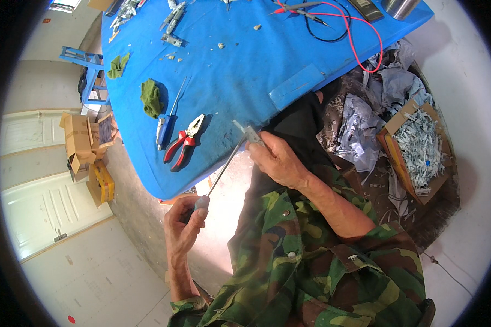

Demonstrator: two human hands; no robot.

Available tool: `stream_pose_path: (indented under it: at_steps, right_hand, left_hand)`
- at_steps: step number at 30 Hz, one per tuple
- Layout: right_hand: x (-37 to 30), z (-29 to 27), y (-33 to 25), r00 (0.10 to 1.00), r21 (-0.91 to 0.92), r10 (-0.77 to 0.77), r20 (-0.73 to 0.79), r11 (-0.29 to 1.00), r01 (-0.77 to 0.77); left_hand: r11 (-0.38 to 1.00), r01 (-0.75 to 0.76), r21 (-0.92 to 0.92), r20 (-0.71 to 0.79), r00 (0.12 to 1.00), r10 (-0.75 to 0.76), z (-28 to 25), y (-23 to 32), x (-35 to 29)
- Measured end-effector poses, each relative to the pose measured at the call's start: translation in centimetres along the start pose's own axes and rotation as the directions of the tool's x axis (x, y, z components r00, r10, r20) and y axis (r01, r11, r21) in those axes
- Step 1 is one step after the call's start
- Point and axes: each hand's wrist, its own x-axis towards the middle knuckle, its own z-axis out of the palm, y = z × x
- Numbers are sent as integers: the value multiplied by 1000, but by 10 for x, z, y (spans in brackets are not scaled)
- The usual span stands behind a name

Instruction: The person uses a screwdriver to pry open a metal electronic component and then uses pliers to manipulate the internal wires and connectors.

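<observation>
My left hand (182, 224) is closed around the grey-blue handle of a screwdriver (222, 173), below the table's near edge. Its long metal shaft slants up to the right, and the tip meets a small light-grey part (251, 136). That part, a narrow piece with a thin prong, is pinched in my right hand (280, 161) at the table edge. Whether the tip sits inside the part or only against it, I cannot tell. On the table nearby lie red-handled pliers (183, 143), jaws apart, and a second screwdriver (165, 126) with a blue handle.
Two green cloths (151, 98) lie on the blue-covered table (223, 87). Grey parts (173, 22) and red and black test leads (350, 32) are at its far side. A carton of pale scraps (420, 150) stands at right, cardboard boxes (77, 136) at left.
</observation>
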Motion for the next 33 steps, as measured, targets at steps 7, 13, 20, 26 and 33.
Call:
stream_pose_path:
  at_steps: [7,13,20,26,33]
  right_hand:
    - [0,-1,-1,1000,7,4,13,1000,-5]
    - [1,-2,4,1000,68,-4,29,998,2]
    - [2,-3,4,1000,18,-19,13,1000,18]
    - [1,4,10,962,-342,-264,-68,912,227]
    - [1,5,8,969,-411,-239,-57,890,195]
  left_hand:
    - [1000,6,14,-12,1000,-6,0,0,1]
    - [999,12,31,-21,1000,-11,-2,1,0]
    - [999,33,15,-30,999,-33,1,2,1]
    - [995,60,85,-27,998,-57,-1,13,-3]
    - [986,156,56,92,983,-161,2,23,-7]
